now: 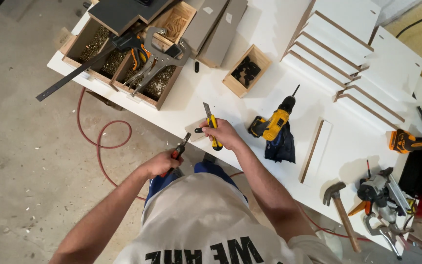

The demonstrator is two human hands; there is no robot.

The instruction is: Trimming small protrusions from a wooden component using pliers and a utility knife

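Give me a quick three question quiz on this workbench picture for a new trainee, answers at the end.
1. True or false: the right hand holds a hammer.
2. Which tool lies just right of the right hand on the white bench? A) the yellow cordless drill B) a saw C) a tape measure
3. Fill in: the left hand holds ____ with red handles.

Key:
1. False. It holds a yellow and black utility knife; the hammer lies untouched near the bench's edge.
2. A
3. Pliers
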